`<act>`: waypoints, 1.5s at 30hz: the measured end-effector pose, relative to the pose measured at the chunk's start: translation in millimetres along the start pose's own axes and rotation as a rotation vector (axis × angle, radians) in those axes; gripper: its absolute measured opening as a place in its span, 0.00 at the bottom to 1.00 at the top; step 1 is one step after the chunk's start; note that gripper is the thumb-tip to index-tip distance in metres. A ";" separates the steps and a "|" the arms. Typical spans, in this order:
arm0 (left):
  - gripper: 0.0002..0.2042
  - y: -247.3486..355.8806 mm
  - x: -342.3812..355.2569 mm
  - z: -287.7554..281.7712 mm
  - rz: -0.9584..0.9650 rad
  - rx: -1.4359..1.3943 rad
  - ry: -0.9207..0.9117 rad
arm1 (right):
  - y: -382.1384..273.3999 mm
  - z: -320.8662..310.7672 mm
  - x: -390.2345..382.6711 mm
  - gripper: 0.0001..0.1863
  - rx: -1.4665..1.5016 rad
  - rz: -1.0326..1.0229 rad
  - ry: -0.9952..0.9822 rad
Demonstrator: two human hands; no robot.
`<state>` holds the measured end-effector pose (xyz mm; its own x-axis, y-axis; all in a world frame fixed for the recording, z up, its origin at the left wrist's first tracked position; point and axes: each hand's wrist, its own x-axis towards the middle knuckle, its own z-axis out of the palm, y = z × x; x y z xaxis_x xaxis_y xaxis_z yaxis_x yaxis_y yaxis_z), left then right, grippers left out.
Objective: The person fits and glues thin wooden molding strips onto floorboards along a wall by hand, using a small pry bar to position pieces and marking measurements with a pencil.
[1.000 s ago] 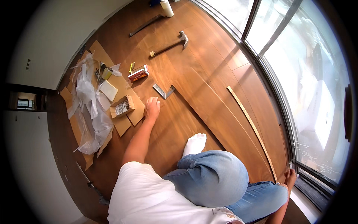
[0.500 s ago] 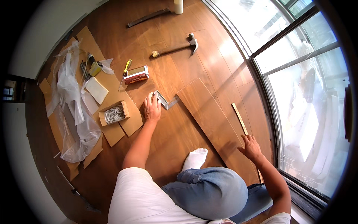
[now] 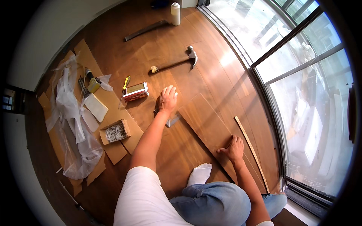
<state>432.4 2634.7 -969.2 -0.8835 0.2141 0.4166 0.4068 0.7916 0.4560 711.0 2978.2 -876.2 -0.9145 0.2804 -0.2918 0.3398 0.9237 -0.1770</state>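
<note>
My left hand (image 3: 168,99) is open, fingers over the floorboards near the upper end of a loose wooden plank (image 3: 203,128). Its wrist partly hides a metal square (image 3: 173,121) lying beside that end. I cannot tell whether the hand touches the square. My right hand (image 3: 232,149) rests open on the plank, thumb out to the left, left of a thin pale wooden strip (image 3: 252,150). A red box (image 3: 135,91) and a yellow-handled screwdriver (image 3: 126,82) lie just left of my left hand. A claw hammer (image 3: 173,62) lies farther up.
Flattened cardboard (image 3: 117,150) at left holds plastic sheeting (image 3: 71,113), a yellow tool (image 3: 94,84), a pale pad (image 3: 96,106) and a small box of white pieces (image 3: 115,132). A white bottle (image 3: 175,15) and dark bar (image 3: 145,30) are at the back. A glazed door (image 3: 301,124) runs along the right.
My left hand has moved forward and right, across the metal square. My right hand has come up from beside my knee, past the strip, onto the plank.
</note>
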 end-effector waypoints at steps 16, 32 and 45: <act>0.24 6.8 1.0 15.4 0.013 0.196 -0.138 | 81.5 -0.1 39.3 0.25 0.790 0.128 -0.056; 0.23 4.0 -3.6 11.3 -0.018 0.145 -0.105 | 118.8 -13.9 72.5 0.25 0.078 -0.050 0.085; 0.20 13.0 13.1 17.9 -0.083 0.083 -0.075 | 125.3 -43.4 87.7 0.24 -0.206 0.003 -0.033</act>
<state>421.9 2658.1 -971.9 -0.9295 0.1855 0.3187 0.3135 0.8524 0.4184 663.8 3129.9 -883.2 -0.9047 0.2780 -0.3228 0.2876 0.9576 0.0189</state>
